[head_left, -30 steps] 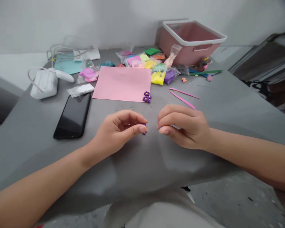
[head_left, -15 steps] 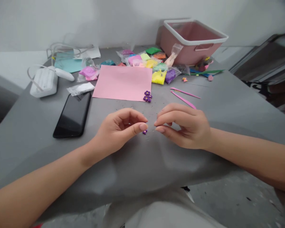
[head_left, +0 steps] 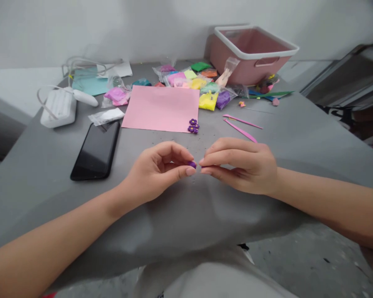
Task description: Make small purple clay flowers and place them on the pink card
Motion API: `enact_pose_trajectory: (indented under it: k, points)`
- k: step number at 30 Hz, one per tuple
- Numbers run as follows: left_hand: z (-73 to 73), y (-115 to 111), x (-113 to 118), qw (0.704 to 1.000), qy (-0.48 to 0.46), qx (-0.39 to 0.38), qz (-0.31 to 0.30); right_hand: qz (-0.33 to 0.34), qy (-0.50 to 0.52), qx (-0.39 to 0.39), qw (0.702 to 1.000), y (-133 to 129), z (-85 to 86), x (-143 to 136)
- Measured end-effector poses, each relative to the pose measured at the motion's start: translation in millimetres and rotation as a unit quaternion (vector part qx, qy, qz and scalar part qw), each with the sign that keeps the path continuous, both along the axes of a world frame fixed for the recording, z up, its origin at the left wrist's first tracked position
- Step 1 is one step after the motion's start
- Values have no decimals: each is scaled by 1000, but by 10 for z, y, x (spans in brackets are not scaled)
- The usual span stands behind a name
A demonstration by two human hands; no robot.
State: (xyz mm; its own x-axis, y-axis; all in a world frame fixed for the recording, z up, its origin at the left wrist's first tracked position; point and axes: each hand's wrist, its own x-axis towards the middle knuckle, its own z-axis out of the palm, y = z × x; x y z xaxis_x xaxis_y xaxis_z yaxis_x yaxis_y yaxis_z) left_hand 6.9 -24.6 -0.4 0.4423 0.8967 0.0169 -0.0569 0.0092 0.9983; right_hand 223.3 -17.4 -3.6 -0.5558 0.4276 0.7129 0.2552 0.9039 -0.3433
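Note:
A small purple clay flower (head_left: 192, 164) sits between the thumb and forefinger of my left hand (head_left: 161, 167), its front turned out of sight. Facing it, a finger's width away, my right hand (head_left: 242, 165) is pinched at the fingertips. A sliver of purple clay (head_left: 203, 167) shows there, mostly covered by the fingers. Beyond both hands, several purple flowers with yellow centres (head_left: 193, 126) cluster on the lower right corner of a pink sheet (head_left: 161, 107).
Two pink modelling tools (head_left: 240, 129) lie beyond my right hand. A black phone (head_left: 95, 151) rests at left, near a white power strip (head_left: 59, 107). Bagged coloured clay (head_left: 208, 100) and a pink basket (head_left: 255, 62) stand at the back of the grey table (head_left: 136, 231).
The purple flower seen under my left thumb now shows between thumb and forefinger. My right fingertips have come slightly closer to the left, with purple now visible in them.

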Motion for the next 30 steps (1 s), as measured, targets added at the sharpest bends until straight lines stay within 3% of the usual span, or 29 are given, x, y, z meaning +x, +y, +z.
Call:
enact_pose_trajectory:
  k: [6,18,30]
  points:
    - [23,-11,-3,999,31,-20,-17,11,-10,5,1000,-6,9,26]
    - [23,-20,-17,994,-20,-67,-82,96,-8,-52,994,20,-2,43]
    - [29,-12,-39,996,-22,-55,-69,88,12,-70,994,31,16,43]
